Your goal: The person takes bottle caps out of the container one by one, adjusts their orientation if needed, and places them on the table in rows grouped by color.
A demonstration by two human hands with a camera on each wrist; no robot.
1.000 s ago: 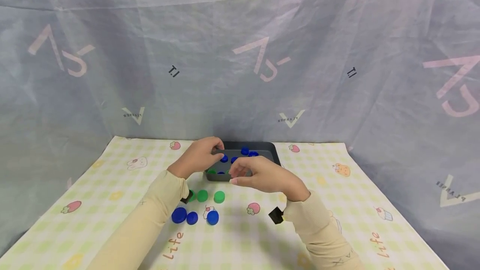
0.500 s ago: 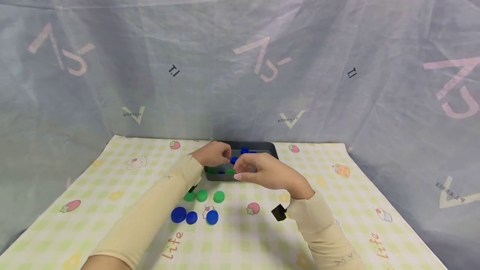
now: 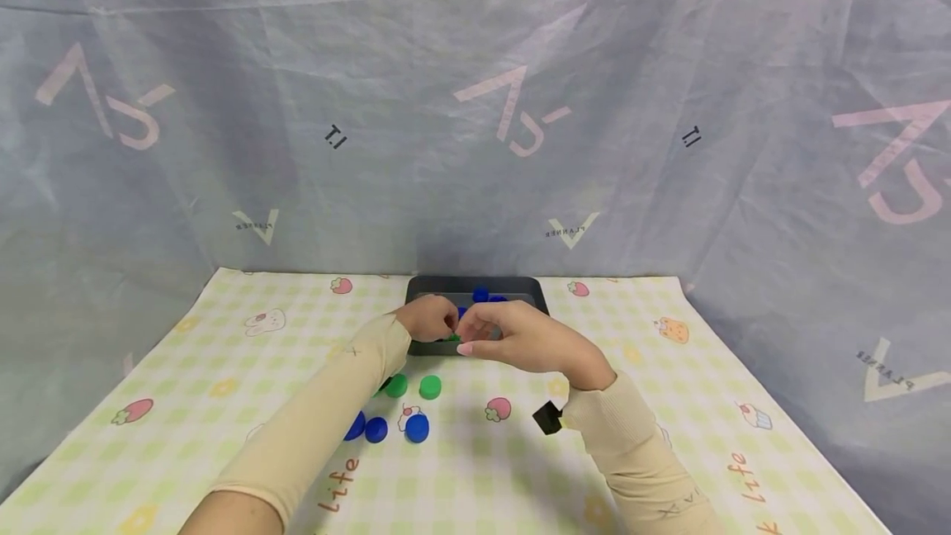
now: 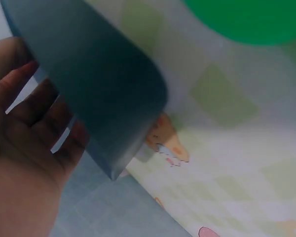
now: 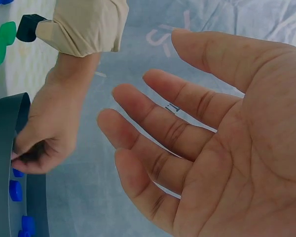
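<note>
My left hand (image 3: 429,319) reaches over the left part of a dark grey tray (image 3: 475,283). In the left wrist view its fingers pass behind the tray wall (image 4: 98,74), which hides their tips. The right wrist view shows this hand (image 5: 52,123) with thumb and fingers bent down inside the rim; whether they pinch a cap I cannot tell. Blue bottle caps (image 3: 480,295) and a green one (image 3: 456,338) lie in the tray. Above its front right side, my right hand (image 3: 523,338) hovers palm inward, with loosely bent, parted fingers (image 5: 167,128) and nothing in them.
Nearer on the checked tablecloth (image 3: 475,477) lie green caps (image 3: 430,387) and blue caps (image 3: 418,428), some partly covered by the left sleeve (image 3: 319,403). A grey printed curtain (image 3: 416,147) hangs directly behind the tray and table.
My left hand has moved from the tray's left edge rightward and down into it, now beside the right hand's fingertips. The right hand has stayed nearly still.
</note>
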